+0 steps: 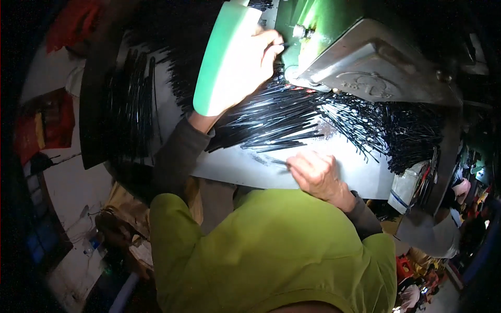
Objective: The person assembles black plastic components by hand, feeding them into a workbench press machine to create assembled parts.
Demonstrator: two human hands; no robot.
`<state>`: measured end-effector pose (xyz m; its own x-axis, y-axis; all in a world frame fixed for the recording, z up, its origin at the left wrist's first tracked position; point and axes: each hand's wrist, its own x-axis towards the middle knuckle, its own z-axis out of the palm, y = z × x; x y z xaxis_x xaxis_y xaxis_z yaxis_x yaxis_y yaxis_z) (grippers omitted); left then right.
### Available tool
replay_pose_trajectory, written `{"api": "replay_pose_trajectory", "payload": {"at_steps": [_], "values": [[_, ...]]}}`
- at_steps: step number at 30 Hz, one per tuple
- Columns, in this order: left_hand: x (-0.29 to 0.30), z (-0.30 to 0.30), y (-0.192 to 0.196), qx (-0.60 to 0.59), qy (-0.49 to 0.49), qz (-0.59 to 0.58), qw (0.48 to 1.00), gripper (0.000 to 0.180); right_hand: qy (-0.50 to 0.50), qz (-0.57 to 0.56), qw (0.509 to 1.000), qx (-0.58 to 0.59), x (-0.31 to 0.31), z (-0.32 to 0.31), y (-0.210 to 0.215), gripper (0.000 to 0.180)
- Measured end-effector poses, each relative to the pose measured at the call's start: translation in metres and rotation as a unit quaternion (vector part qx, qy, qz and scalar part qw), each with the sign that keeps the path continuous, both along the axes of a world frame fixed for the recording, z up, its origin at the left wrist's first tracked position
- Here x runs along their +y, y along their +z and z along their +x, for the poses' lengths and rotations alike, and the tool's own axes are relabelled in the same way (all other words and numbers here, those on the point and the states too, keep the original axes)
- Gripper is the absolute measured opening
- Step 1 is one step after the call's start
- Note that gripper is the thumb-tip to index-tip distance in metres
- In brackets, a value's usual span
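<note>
My left hand (263,57) reaches up beside a green machine (334,31) with a grey metal cover (365,68). Its fingertips are pinched together near the machine; what they hold is too small and glare-washed to make out. A pale green panel-like piece (209,78) lies along the back of that hand. Lower down, my right hand (315,175) is closed over the light tabletop (355,180), with a thin dark rod (279,162) sticking out from its fingers to the left. Between my hands lies a heap of thin black rods (266,122).
More black rods are piled at the right (412,130) and in a bundle at the left (130,99). A white container (407,185) stands at the table's right edge. Red bags (47,122) lie at the far left. Clutter and people fill the lower right.
</note>
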<state>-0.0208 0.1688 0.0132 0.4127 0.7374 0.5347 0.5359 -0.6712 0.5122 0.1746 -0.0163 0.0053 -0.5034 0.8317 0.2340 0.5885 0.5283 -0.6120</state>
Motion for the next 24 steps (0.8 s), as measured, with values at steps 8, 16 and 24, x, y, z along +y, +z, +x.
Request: {"api": "replay_pose_trajectory", "payload": {"at_steps": [8, 16, 24], "values": [[-0.052, 0.014, -0.006, 0.017, -0.028, 0.058, 0.998, 0.021, -0.233, -0.155, 0.939, 0.202, 0.03, -0.001, 0.002, 0.009], [-0.069, 0.028, -0.014, -0.091, -0.043, 0.002, 0.995, 0.021, -0.211, -0.242, 0.886, 0.335, 0.045, -0.008, 0.004, 0.009], [-0.072, 0.03, -0.018, -0.096, -0.008, -0.002, 0.995, 0.022, -0.214, -0.276, 0.867, 0.354, 0.054, -0.01, 0.004, 0.009]]}}
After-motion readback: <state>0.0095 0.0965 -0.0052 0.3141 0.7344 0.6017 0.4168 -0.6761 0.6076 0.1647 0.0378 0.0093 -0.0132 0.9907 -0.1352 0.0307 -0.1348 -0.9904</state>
